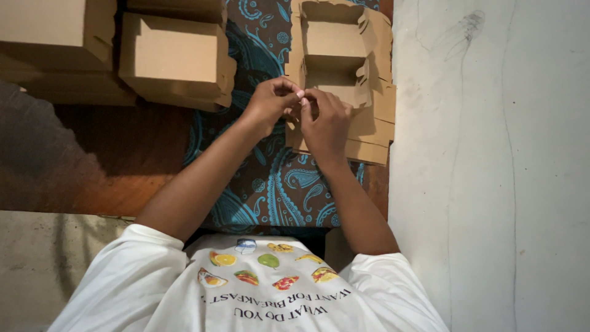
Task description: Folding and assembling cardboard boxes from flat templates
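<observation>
A stack of brown cardboard boxes (pixel 372 126), partly folded, lies on a blue paisley cloth (pixel 270 181). The top box (pixel 335 43) is open upward with its side walls raised. My left hand (pixel 270 103) and my right hand (pixel 326 126) meet at the near edge of this stack. The fingertips of both hands pinch a small cardboard flap at the near wall. The flap itself is mostly hidden behind my fingers.
Folded cardboard boxes (pixel 175 58) stand at the upper left, with another (pixel 55 37) in the corner. They rest on a brown wooden surface (pixel 110 160). A pale, scuffed concrete surface (pixel 491 172) fills the right side. My white printed shirt (pixel 258 289) shows at the bottom.
</observation>
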